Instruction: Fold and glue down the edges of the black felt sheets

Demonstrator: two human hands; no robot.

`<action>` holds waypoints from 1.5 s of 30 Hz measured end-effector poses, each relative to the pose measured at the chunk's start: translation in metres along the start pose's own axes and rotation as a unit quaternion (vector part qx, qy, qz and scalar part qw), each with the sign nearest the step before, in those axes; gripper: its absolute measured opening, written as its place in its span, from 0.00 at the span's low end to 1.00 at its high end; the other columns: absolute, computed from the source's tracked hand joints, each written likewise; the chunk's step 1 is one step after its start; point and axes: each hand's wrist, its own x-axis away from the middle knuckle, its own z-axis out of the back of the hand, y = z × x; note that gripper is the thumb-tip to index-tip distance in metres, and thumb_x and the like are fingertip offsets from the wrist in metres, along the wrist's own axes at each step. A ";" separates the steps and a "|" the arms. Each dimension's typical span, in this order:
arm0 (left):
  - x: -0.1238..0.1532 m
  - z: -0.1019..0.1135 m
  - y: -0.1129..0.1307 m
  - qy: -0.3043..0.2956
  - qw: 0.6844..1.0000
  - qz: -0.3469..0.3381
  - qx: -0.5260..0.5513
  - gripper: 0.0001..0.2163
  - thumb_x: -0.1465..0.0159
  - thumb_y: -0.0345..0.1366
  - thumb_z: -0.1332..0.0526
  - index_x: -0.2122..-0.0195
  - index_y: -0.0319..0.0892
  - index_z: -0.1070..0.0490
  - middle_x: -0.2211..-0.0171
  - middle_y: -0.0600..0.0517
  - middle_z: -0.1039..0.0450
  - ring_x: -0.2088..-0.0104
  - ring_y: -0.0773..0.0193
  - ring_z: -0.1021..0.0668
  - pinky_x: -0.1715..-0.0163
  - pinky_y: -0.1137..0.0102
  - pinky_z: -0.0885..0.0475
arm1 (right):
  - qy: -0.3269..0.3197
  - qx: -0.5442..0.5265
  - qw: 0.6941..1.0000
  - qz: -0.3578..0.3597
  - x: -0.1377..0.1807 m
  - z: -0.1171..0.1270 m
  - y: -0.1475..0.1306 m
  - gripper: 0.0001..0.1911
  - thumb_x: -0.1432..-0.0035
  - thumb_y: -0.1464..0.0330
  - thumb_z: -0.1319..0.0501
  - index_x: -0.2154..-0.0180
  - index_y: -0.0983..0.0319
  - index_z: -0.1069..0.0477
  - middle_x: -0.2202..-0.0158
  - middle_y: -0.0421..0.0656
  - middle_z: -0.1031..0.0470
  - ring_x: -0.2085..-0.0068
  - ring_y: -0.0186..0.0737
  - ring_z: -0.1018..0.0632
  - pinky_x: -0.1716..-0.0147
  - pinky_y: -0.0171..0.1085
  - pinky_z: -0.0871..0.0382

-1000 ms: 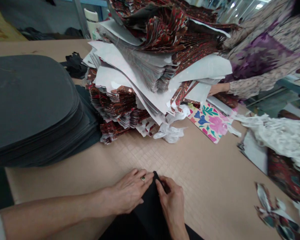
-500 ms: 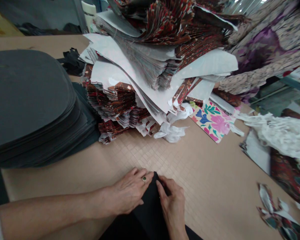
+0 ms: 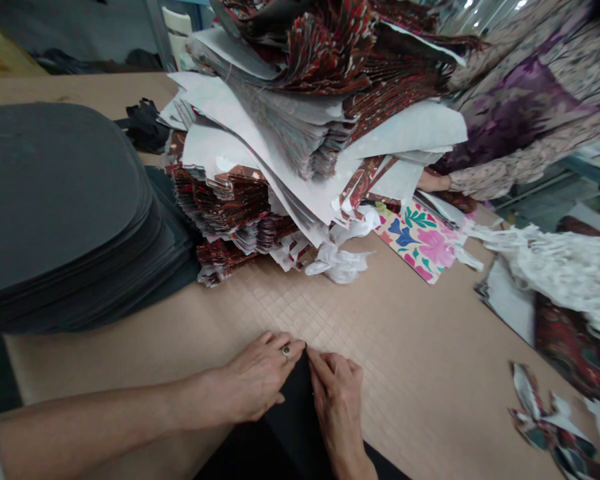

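Note:
My left hand (image 3: 257, 380) and my right hand (image 3: 337, 393) meet at the tip of a black cloth piece (image 3: 293, 427) on the brown table (image 3: 420, 373). Both hands have their fingers pressed together on the cloth's top corner, fingertips touching. A ring sits on my left hand. The black piece runs down between my wrists and off the bottom edge.
A tall stack of black rounded sheets (image 3: 65, 213) fills the left. A high pile of red patterned and white-backed pieces (image 3: 300, 133) stands behind. A floral card (image 3: 420, 240), white shreds (image 3: 555, 273) and scraps (image 3: 550, 420) lie right. Another person's sleeve (image 3: 520, 120) reaches in.
My fingertips have closed together over the corner of the black piece, hiding its tip. The other person's hand has come back into sight under the pile.

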 end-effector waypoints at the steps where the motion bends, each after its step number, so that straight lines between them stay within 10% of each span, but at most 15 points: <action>1: 0.000 0.002 0.000 0.004 1.000 0.004 0.008 0.28 0.42 0.41 0.40 0.45 0.32 0.45 0.47 0.42 0.40 0.51 0.52 0.37 0.51 0.64 0.42 | 0.000 0.013 1.000 0.010 -0.001 0.000 -0.001 0.14 0.38 0.73 0.50 0.55 0.62 0.30 0.70 0.44 0.28 0.68 0.37 0.29 0.65 0.40 0.42; 7: -0.006 0.005 0.001 0.023 1.000 -0.009 0.017 0.24 0.44 0.29 0.40 0.46 0.40 0.45 0.46 0.48 0.40 0.52 0.57 0.36 0.54 0.67 0.41 | -0.026 0.046 0.999 0.013 -0.004 0.005 -0.006 0.16 0.37 0.72 0.54 0.57 0.60 0.30 0.70 0.44 0.28 0.69 0.38 0.29 0.64 0.43 0.42; 16: -0.009 -0.013 0.004 0.037 0.991 0.002 -0.128 0.22 0.37 0.40 0.44 0.43 0.44 0.46 0.45 0.49 0.40 0.47 0.54 0.38 0.55 0.62 0.43 | -0.019 -0.071 0.984 -0.161 0.069 0.046 0.025 0.09 0.43 0.61 0.42 0.64 0.58 0.30 0.69 0.40 0.25 0.68 0.40 0.26 0.65 0.39 0.36; 33: -0.014 -0.010 0.021 0.010 0.982 0.025 -0.185 0.20 0.37 0.39 0.45 0.43 0.46 0.43 0.43 0.47 0.42 0.47 0.51 0.38 0.55 0.59 0.42 | -0.010 0.041 0.997 0.067 0.100 0.055 0.045 0.14 0.41 0.75 0.49 0.55 0.59 0.32 0.65 0.44 0.27 0.65 0.37 0.28 0.64 0.42 0.41; 45: -0.016 -0.011 0.027 0.020 0.983 0.019 -0.181 0.21 0.38 0.41 0.42 0.44 0.53 0.42 0.44 0.45 0.41 0.47 0.46 0.38 0.54 0.55 0.41 | -0.046 0.033 0.997 0.053 0.104 0.059 0.040 0.19 0.43 0.77 0.51 0.50 0.60 0.35 0.60 0.46 0.29 0.60 0.41 0.30 0.62 0.43 0.40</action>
